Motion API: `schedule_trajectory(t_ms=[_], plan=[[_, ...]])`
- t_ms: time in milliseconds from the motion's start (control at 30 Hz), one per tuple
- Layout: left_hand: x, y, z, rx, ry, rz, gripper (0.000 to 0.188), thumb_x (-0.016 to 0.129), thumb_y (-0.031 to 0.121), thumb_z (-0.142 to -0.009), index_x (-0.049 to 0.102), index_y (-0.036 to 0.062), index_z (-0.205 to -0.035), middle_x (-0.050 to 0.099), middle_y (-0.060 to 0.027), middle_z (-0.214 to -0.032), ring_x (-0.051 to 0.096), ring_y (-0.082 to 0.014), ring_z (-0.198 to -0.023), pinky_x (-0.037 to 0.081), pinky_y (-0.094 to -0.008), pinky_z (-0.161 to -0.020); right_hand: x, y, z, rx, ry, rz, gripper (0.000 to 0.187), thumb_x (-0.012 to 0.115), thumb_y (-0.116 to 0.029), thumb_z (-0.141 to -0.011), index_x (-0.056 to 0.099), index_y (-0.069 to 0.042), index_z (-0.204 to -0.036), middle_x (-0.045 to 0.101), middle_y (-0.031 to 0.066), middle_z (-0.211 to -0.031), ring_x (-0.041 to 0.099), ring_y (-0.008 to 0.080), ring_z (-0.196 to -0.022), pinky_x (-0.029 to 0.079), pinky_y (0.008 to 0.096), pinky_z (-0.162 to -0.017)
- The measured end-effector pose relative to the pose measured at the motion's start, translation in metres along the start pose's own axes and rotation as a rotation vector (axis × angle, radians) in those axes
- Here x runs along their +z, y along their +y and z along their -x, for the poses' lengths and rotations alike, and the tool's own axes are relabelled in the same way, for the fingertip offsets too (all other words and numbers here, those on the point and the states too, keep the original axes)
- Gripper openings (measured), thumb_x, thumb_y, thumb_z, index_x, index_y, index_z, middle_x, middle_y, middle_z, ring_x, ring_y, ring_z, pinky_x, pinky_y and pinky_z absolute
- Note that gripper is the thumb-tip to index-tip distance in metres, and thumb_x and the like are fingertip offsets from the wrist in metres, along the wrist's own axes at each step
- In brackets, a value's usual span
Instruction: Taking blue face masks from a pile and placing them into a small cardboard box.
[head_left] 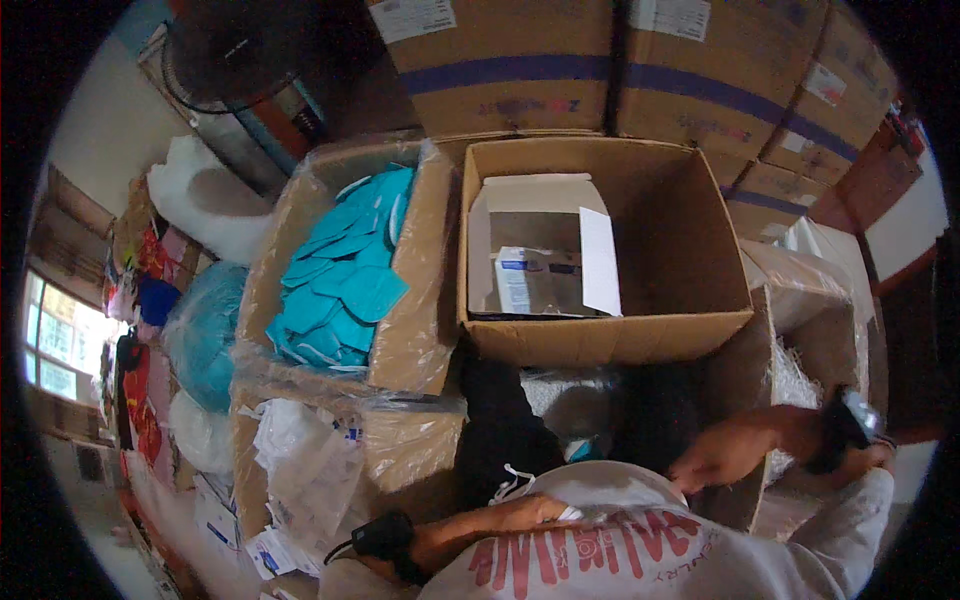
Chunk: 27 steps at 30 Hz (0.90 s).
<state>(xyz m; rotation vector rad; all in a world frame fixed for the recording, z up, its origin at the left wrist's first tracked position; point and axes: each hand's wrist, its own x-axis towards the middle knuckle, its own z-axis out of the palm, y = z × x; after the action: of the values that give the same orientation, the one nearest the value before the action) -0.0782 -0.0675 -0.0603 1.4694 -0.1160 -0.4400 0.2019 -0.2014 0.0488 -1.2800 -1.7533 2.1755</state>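
Note:
My left hand (530,512) is bent in against the front of my grey sweatshirt (620,550). Its fingers look curled, and a small bit of white shows at their tips. My right hand (718,462) rests at the sweatshirt's lower edge, its fingertips partly hidden there, so its grip is unclear. White cords (515,482) lie near my left hand. Ahead on the left, a plastic-lined carton (420,340) holds a heap of teal folded face masks (340,270). Beside it, an open brown carton (600,340) contains an open white box (600,262) with a printed packet (525,280) inside.
Big taped cartons (500,75) are stacked at the back. Left of me, crumpled clear plastic bags (310,470) fill a low box, near a teal-filled bag (208,330). On the right, another carton (750,380) holds white strands (790,385). A black fan (230,50) stands far left.

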Motion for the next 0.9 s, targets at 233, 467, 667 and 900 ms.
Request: schedule_trajectory(t_ms=[233, 467, 667, 900], plan=[[-0.055, 0.049, 0.03, -0.237, 1.061, 0.254, 0.027, 0.045, 0.031, -0.087, 0.052, 0.0097, -0.07, 0.049, 0.0015, -0.064, 0.046, -0.0088, -0.059, 0.037, -0.0246, -0.055, -0.022, 0.046, 0.089, 0.356, 0.765, -0.495, 0.027, 0.04, -0.027, -0.091, 0.052, -0.004, -0.086, 0.054, 0.0064, -0.077, 0.052, 0.0146, -0.07, 0.043, 0.0285, -0.065], [-0.138, 0.118, 0.006, 0.343, 1.028, 0.71, 0.026, 0.05, 0.034, -0.086, 0.046, 0.0148, -0.068, 0.04, 0.0057, -0.056, 0.038, -0.0057, -0.045, 0.029, -0.0197, -0.04, -0.065, 0.014, -0.058, -0.437, 0.828, -0.874, 0.032, 0.041, -0.036, -0.09, 0.056, -0.007, -0.089, 0.048, -0.0031, -0.071, 0.041, 0.0062, -0.059, 0.034, 0.0186, -0.049], [-0.138, 0.152, -0.01, 0.455, 0.646, 0.75, 0.033, 0.037, 0.032, -0.092, 0.041, 0.0121, -0.066, 0.035, 0.0027, -0.05, 0.031, -0.0088, -0.044, 0.027, -0.024, -0.041, -0.078, -0.022, -0.124, -0.537, 0.735, -0.55, 0.051, 0.028, -0.047, -0.091, 0.058, -0.007, -0.103, 0.037, -0.0052, -0.064, 0.029, 0.0048, -0.056, 0.029, 0.0188, -0.052], [-0.143, 0.155, -0.013, 0.453, 0.837, 0.97, 0.03, 0.044, 0.035, -0.088, 0.042, 0.0163, -0.065, 0.036, 0.0035, -0.048, 0.037, -0.0099, -0.036, 0.03, -0.0235, -0.033, -0.03, -0.028, -0.149, -0.601, 0.242, -0.986, 0.053, 0.025, -0.05, -0.09, 0.054, -0.006, -0.099, 0.04, -0.0046, -0.067, 0.032, 0.0058, -0.055, 0.028, 0.0183, -0.049]])
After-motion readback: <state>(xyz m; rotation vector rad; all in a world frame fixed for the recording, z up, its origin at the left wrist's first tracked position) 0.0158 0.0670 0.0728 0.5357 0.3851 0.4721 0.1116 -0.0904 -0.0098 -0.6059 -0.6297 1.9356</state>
